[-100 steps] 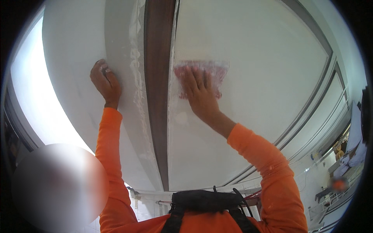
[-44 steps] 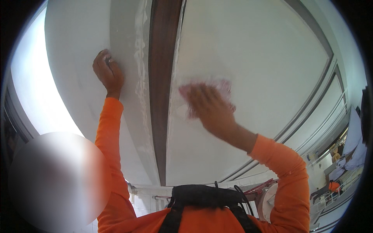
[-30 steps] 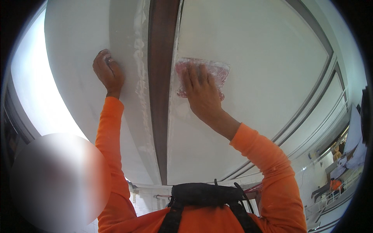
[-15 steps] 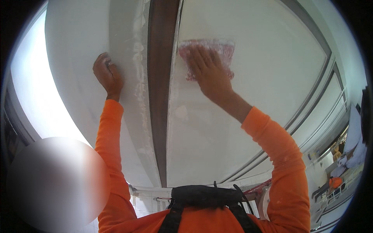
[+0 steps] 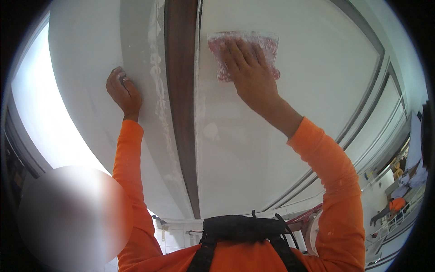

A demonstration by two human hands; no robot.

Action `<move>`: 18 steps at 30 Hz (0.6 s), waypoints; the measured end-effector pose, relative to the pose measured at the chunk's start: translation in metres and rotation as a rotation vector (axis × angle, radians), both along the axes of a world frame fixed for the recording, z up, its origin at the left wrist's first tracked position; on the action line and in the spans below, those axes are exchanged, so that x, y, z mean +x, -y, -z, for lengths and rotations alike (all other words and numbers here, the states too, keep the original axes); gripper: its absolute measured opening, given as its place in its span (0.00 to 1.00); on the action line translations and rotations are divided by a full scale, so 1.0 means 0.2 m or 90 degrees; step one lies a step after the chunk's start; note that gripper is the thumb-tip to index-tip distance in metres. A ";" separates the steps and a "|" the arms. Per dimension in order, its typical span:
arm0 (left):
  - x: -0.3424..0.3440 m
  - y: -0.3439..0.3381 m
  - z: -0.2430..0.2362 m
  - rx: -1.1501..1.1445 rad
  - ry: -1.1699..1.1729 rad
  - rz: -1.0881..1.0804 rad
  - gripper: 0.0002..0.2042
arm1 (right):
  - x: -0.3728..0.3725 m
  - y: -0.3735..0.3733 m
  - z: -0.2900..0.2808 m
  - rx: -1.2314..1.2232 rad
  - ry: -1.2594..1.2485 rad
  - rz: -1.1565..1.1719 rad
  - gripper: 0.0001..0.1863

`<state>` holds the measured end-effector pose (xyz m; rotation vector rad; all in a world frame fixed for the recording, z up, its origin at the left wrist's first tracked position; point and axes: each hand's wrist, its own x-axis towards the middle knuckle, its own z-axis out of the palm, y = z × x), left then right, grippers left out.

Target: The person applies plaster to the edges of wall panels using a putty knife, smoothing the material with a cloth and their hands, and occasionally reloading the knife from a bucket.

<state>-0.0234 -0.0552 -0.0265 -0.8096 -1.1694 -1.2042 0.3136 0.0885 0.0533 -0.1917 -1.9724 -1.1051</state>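
Observation:
My right hand [image 5: 248, 72] lies flat on a pinkish cloth [image 5: 267, 45] and presses it against a white panel [image 5: 272, 149] high up. The fingers are spread over the cloth. My left hand [image 5: 123, 93] is curled into a fist and rests against the white frame edge [image 5: 140, 68] left of a dark brown vertical strip [image 5: 181, 99]; whether it holds something small I cannot tell. Both arms wear orange sleeves.
White smears run along the seam [image 5: 156, 90] beside the brown strip. Grey frame lines [image 5: 376, 122] curve down the right side. A bright opening [image 5: 41, 118] lies at left. Far right below, a person in orange [image 5: 398, 204] sits by a railing.
My right hand has wiped the cloth up, down and back up across the panel, ending higher than 3.3 s ago. The left hand has stayed put on the frame.

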 end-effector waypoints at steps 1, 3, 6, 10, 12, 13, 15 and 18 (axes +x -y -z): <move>0.00 0.00 0.00 0.000 -0.003 -0.010 0.15 | -0.03 -0.03 -0.02 0.014 -0.011 -0.006 0.30; -0.01 -0.01 0.00 0.001 -0.006 -0.022 0.14 | -0.06 -0.06 0.00 0.027 -0.023 -0.013 0.30; -0.01 -0.01 0.00 0.007 -0.016 0.001 0.14 | -0.07 -0.09 0.12 0.009 0.035 -0.027 0.30; 0.00 0.00 0.01 -0.010 0.012 -0.010 0.14 | 0.07 0.00 0.38 0.013 0.199 0.009 0.30; 0.00 0.00 0.02 -0.011 0.015 -0.015 0.14 | 0.10 0.01 0.41 0.008 0.264 0.004 0.30; -0.01 0.01 0.02 -0.005 0.020 -0.016 0.13 | 0.10 0.04 0.37 -0.012 0.225 -0.006 0.30; -0.02 0.01 0.02 -0.001 0.026 -0.013 0.13 | 0.11 0.07 0.23 0.000 0.128 -0.025 0.29; 0.00 0.00 0.01 -0.007 0.006 -0.027 0.13 | 0.02 -0.02 -0.07 0.047 -0.024 -0.032 0.27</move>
